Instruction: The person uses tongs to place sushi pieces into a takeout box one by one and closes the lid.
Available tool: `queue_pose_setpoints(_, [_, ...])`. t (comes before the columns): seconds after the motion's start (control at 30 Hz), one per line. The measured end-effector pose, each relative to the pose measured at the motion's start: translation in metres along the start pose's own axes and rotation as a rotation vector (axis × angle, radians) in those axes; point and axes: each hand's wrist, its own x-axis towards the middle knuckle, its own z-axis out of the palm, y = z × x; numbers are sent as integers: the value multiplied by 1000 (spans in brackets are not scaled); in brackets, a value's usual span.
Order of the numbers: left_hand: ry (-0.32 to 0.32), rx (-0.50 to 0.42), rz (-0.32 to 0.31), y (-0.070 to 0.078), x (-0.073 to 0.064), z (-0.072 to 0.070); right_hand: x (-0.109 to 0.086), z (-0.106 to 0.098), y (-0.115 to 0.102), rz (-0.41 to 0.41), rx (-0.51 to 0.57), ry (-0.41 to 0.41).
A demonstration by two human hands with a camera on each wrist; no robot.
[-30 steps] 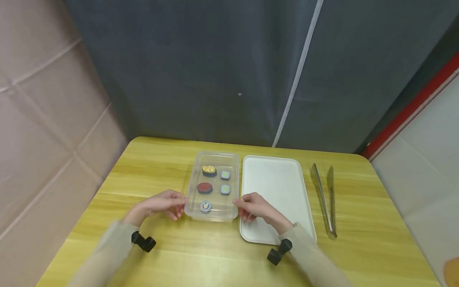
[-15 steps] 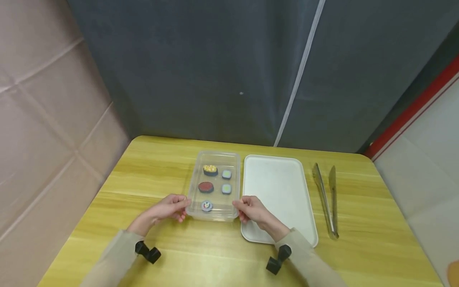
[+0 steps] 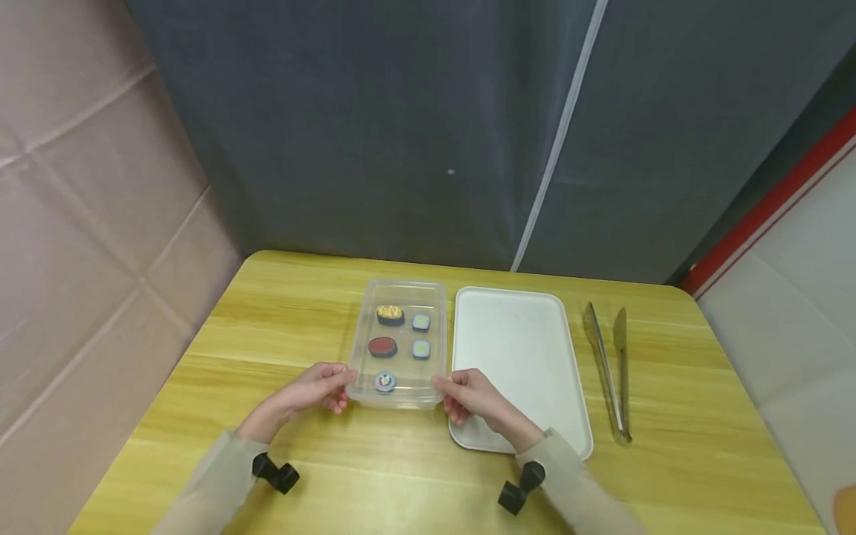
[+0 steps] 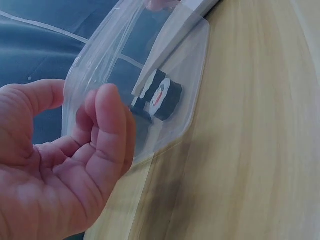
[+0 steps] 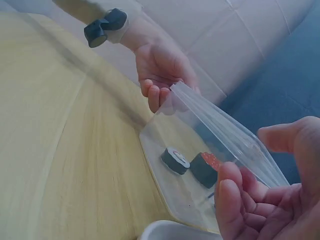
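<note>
A clear plastic food container [image 3: 401, 397] stands on the table, long side pointing away from me. Inside show several sushi pieces: a yellow-topped one [image 3: 390, 316], a red-topped one [image 3: 383, 347], a round roll [image 3: 384, 382] and two squarish rolls [image 3: 420, 349]. My left hand [image 3: 319, 388] pinches the container's near left corner, thumb on the rim and other fingers curled below. At the near right corner my right hand [image 3: 476, 397] does likewise. In the left wrist view the round roll [image 4: 166, 100] shows through the container wall; in the right wrist view a red-topped piece [image 5: 206, 169] does.
A white tray [image 3: 511, 349] lies just right of the container, partly under my right hand and forearm. Metal tongs [image 3: 607, 371] lie spread further right on the wooden table [image 3: 301, 297]. A dark curtain [image 3: 374, 148] hangs behind the table.
Both hands have drawn in on the container's near corners, their fingers tucked closer under the rim. The container has shifted very slightly left against the tray. Tray and tongs have stayed put.
</note>
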Motion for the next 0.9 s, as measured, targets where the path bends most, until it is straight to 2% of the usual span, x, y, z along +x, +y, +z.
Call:
queue_pose_setpoints(0.1, [15, 16, -20, -1, -1, 1, -1, -1, -1, -1, -18, -34])
queue_pose_setpoints(0.23, [22, 36, -15, -2, -2, 3, -2, 1, -2, -26, 0, -18])
queue_pose_setpoints(0.47, [45, 104, 54, -4, -1, 7, -3, 5, -2, -44, 56, 13])
queue_pose_setpoints(0.7, [62, 79, 103, -6, 0, 11, -1, 5, 4, -39, 100, 19])
queue_pose_setpoints(0.8, [74, 75, 103, -7, 1, 11, 0, 5, 6, -20, 132, 27])
queue_pose_setpoints(0.9, [82, 62, 73, -8, 2, 11, 1, 4, 7, 4, 150, 18])
